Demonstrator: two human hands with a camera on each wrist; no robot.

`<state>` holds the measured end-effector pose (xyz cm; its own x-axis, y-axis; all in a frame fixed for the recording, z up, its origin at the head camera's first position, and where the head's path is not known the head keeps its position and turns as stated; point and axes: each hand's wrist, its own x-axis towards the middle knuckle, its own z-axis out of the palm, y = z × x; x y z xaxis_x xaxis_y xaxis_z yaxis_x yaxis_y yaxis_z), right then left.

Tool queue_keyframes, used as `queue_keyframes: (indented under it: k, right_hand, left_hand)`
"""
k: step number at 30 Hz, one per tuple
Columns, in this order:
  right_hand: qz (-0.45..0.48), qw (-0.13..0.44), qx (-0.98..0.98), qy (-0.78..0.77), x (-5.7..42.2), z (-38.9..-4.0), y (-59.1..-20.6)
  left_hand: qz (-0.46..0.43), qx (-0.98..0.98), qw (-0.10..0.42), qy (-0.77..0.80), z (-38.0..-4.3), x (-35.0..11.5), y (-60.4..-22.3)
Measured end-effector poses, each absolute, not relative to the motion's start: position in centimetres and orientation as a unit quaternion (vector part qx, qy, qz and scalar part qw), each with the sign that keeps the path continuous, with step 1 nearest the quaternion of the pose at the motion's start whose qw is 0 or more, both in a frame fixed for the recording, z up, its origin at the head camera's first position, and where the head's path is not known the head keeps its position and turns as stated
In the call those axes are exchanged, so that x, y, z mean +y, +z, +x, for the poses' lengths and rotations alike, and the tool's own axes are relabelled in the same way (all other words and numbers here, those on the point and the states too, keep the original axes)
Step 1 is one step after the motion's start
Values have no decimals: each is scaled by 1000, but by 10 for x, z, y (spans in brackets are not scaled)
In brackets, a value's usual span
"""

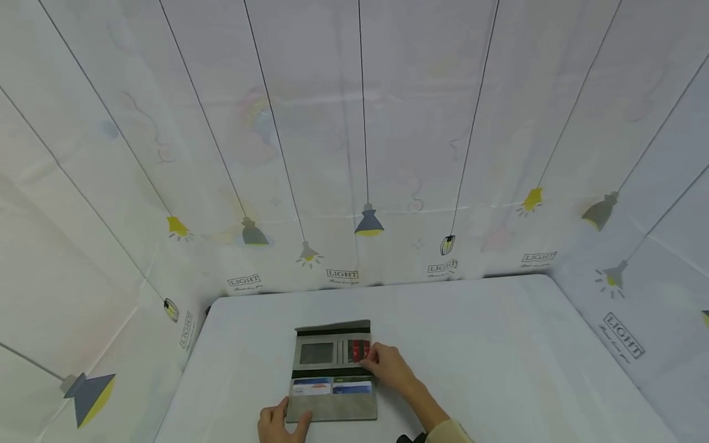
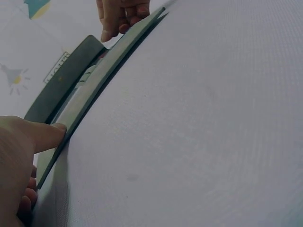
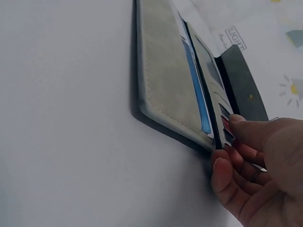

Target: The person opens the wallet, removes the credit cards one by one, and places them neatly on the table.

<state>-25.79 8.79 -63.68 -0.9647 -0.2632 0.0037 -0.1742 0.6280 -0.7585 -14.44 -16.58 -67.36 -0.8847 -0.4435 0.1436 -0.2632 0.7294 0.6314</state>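
Note:
A grey-green wallet (image 1: 332,408) lies unfolded on the white table. Its near panel holds blue-and-white cards (image 1: 352,388) in two pockets; the far panel has a clear window (image 1: 317,353) and slots with red cards (image 1: 357,351). At the near left corner my left hand (image 1: 279,426) grips the wallet, thumb (image 2: 54,135) on top and the other fingers by the side edge. My right hand (image 1: 391,367) pinches the far panel's right edge beside the red cards. Its thumb (image 3: 246,128) lies over the slots, and the fingertips below are partly hidden by the edge.
The white-covered table (image 1: 487,357) extends on both sides of the wallet. Behind it hangs a pale backdrop (image 1: 410,147) printed with lamps. The wallet's dark closing flap (image 3: 242,82) stands raised at the far end.

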Motion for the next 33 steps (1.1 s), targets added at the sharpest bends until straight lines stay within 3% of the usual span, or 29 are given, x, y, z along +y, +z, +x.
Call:
queue_keyframes:
  k: [7,17,25,33]
  right_hand:
    - [-134,79,896,-417,81,-247,-638]
    - [-115,126,892,-418,75,-235,-635]
    - [-120,119,901,-400,74,-229,-628]
    - [-121,121,897,-407,78,-225,-626]
  left_hand:
    - [208,-931,114,-278,-141,-173,-680]
    - [198,-943,136,-230,-138,-177,-686]
    - [197,-945,129,-227,-142,-175,-685]
    - [194,-944,161,-213,-143,-169,-687]
